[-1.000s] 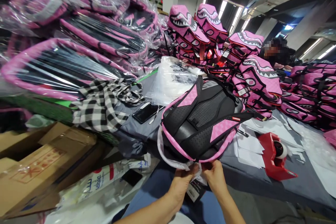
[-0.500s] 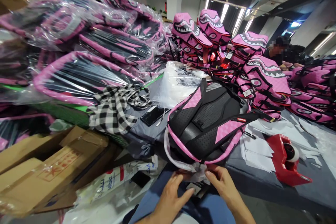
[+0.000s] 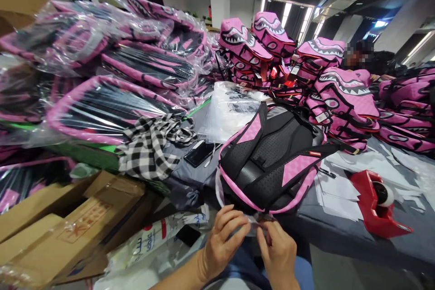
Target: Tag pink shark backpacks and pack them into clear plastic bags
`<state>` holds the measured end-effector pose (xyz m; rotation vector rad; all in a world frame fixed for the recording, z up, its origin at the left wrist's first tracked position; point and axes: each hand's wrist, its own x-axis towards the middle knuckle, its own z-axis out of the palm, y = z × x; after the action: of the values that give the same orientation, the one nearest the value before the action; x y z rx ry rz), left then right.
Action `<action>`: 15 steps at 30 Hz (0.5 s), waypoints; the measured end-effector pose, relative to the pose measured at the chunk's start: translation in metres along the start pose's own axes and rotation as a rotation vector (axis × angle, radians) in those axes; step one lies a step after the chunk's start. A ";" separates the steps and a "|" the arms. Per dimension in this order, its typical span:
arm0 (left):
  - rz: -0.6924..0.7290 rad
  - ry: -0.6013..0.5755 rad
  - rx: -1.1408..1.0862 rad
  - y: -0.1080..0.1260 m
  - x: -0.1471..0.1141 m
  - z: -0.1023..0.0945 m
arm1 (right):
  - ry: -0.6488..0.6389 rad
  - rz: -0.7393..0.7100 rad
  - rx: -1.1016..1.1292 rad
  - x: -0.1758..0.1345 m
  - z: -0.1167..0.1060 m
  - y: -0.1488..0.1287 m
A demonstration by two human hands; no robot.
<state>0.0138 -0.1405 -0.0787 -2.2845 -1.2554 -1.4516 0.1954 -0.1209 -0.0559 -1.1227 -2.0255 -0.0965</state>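
A pink and black backpack (image 3: 268, 158) lies on the table with its padded back and shoulder straps facing up. At its near end, translucent plastic (image 3: 252, 223) shows between my two hands, and a pale strip of it runs up the backpack's left side. My left hand (image 3: 226, 238) has its fingers curled, their tips at the plastic. Just to the right, my right hand (image 3: 277, 247) pinches the plastic between thumb and fingers. Both hands are over my lap, off the table's near edge. Whether the plastic is a bag or a loose piece, I cannot tell.
Plastic-wrapped backpacks (image 3: 112, 108) are piled at left, unwrapped ones (image 3: 343, 90) at back right. A checked cloth (image 3: 149, 145), phone (image 3: 200, 153) and clear bags (image 3: 231, 111) lie nearby. A red tape dispenser (image 3: 375, 204) stands right, cartons (image 3: 88, 222) lower left. Someone is far back.
My hands have come closer together. My left fingers have curled in at the plastic, and my right hand has turned more upright. A dark item with a label below the plastic no longer shows.
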 end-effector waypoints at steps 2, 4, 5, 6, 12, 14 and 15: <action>0.071 -0.051 -0.004 -0.005 -0.009 0.000 | 0.000 -0.004 -0.015 0.006 -0.005 0.002; 0.090 -0.085 -0.007 -0.010 -0.014 0.003 | 0.042 -0.036 -0.092 0.012 -0.008 0.004; 0.091 -0.094 0.001 -0.012 -0.015 0.004 | 0.064 -0.056 -0.138 0.015 -0.008 0.005; 0.085 -0.095 0.014 -0.013 -0.015 0.006 | 0.085 -0.078 -0.176 0.018 -0.008 0.005; 0.024 -0.026 0.084 -0.006 -0.001 0.013 | 0.152 -0.184 -0.160 0.013 -0.006 0.007; -0.025 -0.051 0.084 -0.001 0.008 0.011 | 0.110 -0.314 -0.111 0.007 -0.005 0.007; -0.059 -0.093 0.084 0.001 0.013 0.008 | 0.081 -0.359 -0.104 0.003 -0.003 0.007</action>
<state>0.0226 -0.1296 -0.0724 -2.3018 -1.3938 -1.2980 0.2013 -0.1160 -0.0533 -0.7906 -2.1479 -0.4267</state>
